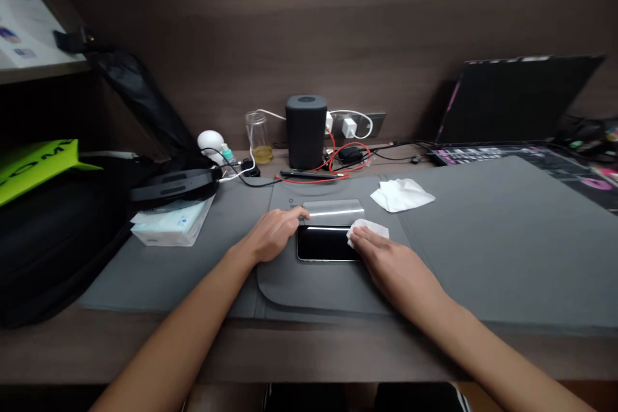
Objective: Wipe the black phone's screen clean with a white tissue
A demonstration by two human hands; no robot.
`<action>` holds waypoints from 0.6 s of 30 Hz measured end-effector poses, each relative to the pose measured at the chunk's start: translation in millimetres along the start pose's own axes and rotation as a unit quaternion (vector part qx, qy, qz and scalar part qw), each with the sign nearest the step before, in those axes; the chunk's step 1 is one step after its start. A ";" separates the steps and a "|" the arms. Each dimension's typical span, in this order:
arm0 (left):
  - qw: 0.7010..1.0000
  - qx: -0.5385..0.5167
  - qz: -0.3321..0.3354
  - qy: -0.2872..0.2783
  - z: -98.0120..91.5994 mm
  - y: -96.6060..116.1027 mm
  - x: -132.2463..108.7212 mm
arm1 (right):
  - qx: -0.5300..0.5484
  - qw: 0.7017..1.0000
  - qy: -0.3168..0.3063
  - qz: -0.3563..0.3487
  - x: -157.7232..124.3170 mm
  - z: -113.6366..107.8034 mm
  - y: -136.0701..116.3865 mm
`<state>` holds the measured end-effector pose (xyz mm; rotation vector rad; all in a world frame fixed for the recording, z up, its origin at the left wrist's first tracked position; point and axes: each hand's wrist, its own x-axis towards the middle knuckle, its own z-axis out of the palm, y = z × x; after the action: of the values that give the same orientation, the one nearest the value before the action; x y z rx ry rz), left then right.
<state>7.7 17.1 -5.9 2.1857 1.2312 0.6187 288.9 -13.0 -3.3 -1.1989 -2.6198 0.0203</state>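
A smartphone (323, 244) lies flat on the grey desk mat with its black screen facing up. My left hand (277, 232) is closed against the phone's left end, its index finger reaching along the upper left corner; the thumb is hidden. My right hand (386, 261) presses a folded white tissue (374, 227) onto the right part of the screen, covering that end of the phone. Just behind the phone lies a clear, shiny screen-protector-like sheet (333, 210). Another crumpled white tissue (402, 196) rests farther back to the right.
The grey mat (506, 251) covers most of the desk. A tissue pack (168, 225) and dark bag (53, 238) are at left. Behind stand a glass jar (261, 138), a black speaker (306, 132) and red and white cables. An opened laptop (516, 103) is at right.
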 end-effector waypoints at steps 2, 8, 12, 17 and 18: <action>0.999 -0.049 0.007 0.010 -1.1 -2.2 0.2 | -0.010 1.000 -0.008 -0.027 11.3 4.3 -7.1; 0.996 -0.081 -0.010 0.040 -2.3 -5.3 -0.1 | 0.076 0.983 -0.017 -0.164 52.8 18.5 -35.3; 0.997 -0.067 -0.015 0.035 -2.2 -4.1 -1.9 | 0.097 0.967 -0.016 -0.233 52.4 19.6 -43.3; 1.000 -0.010 -0.022 0.007 -3.1 -0.9 -3.2 | 0.112 0.968 -0.023 -0.222 21.1 6.4 -18.7; 1.000 -0.005 -0.026 0.008 -2.8 -0.5 -3.4 | 0.121 0.970 -0.024 -0.209 14.1 3.6 -9.2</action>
<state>4.0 15.0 -4.6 2.1379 1.2858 0.6206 272.3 -8.3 -2.5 -0.5608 -2.7577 0.2823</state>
